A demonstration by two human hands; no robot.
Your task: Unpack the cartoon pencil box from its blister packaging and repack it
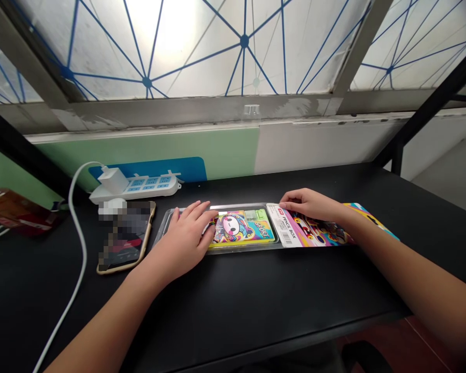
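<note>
One desk [264, 300] bears one power strip [155, 185] and one charger [113, 180] along its back edge, plus one phone [134, 241], one long cable [83, 248], one package [13, 212], one clear tray [241, 249], one case [243, 228], one printed card [314, 233] and two hands [190, 230].

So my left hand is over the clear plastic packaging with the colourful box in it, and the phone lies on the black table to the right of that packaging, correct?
Not quite: the head view shows the phone to the left of the clear plastic packaging. Your left hand is indeed over that packaging.
</note>
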